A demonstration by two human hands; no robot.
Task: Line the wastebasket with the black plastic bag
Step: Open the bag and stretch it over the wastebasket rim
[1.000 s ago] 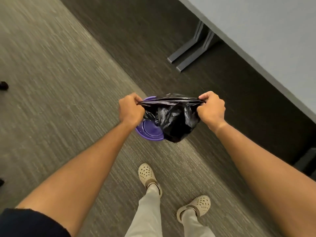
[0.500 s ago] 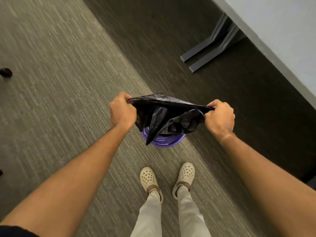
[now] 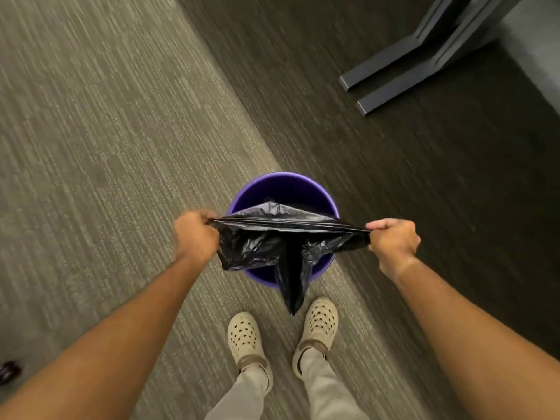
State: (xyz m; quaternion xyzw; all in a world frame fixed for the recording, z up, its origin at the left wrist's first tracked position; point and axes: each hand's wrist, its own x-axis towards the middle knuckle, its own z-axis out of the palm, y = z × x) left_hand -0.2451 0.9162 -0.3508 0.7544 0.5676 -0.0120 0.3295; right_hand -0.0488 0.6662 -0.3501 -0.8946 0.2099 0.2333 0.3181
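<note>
Black plastic bag (image 3: 266, 244): held stretched above the purple wastebasket (image 3: 285, 189), mouth edge running left to right, body and tail hanging over the near rim toward the feet. Left hand (image 3: 195, 236) fisted on one end of the edge, right hand (image 3: 394, 242) fisted on the other; both level, neither nearer. Wastebasket stood directly below, upright on striped carpet floor (image 3: 106, 147). Bench legs (image 3: 409, 65) well apart, far right.

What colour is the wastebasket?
Purple, seen in the head view: wastebasket under the bag.
</note>
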